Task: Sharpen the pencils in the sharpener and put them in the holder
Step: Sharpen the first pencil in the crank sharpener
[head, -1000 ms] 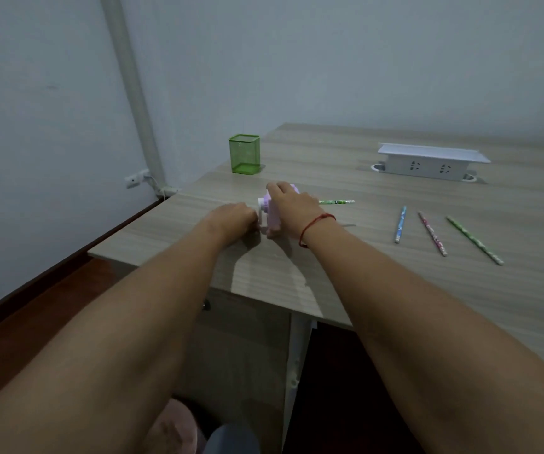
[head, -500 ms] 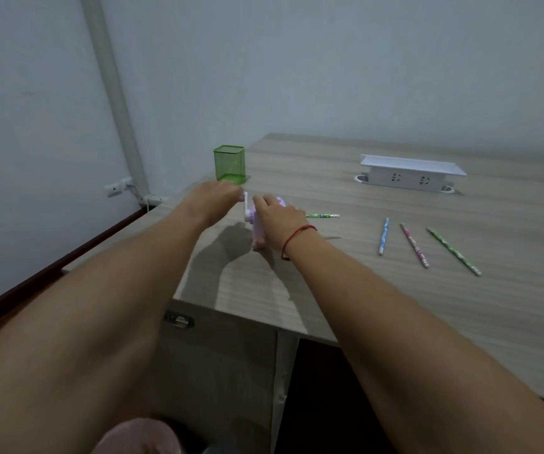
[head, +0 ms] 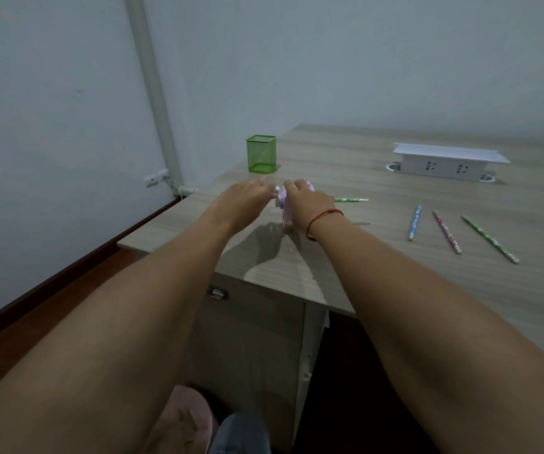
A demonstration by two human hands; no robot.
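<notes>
A small purple sharpener [head: 284, 208] stands near the desk's left front corner. My right hand [head: 306, 204] grips its body from above. My left hand [head: 246, 199] is at its left side, fingers pinching the white crank handle [head: 275, 190], slightly blurred. A green patterned pencil [head: 351, 200] sticks out of the sharpener to the right, level above the desk. Behind the hands stands the green mesh holder [head: 261, 154], with nothing seen in it. Three more pencils lie to the right: a blue one [head: 414, 222], a pink one [head: 447, 232] and a green one [head: 490, 239].
A white socket box [head: 449, 162] with a flat lid sits at the back right of the wooden desk [head: 378, 273]. The desk's left edge is close to the sharpener, with a wall, a pipe and a wall outlet [head: 154, 178] beyond. A drawer front is below the desk.
My left hand has gone from low beside the sharpener to the top of the crank's turn. The right hand stays on the sharpener. The camera has shifted a little.
</notes>
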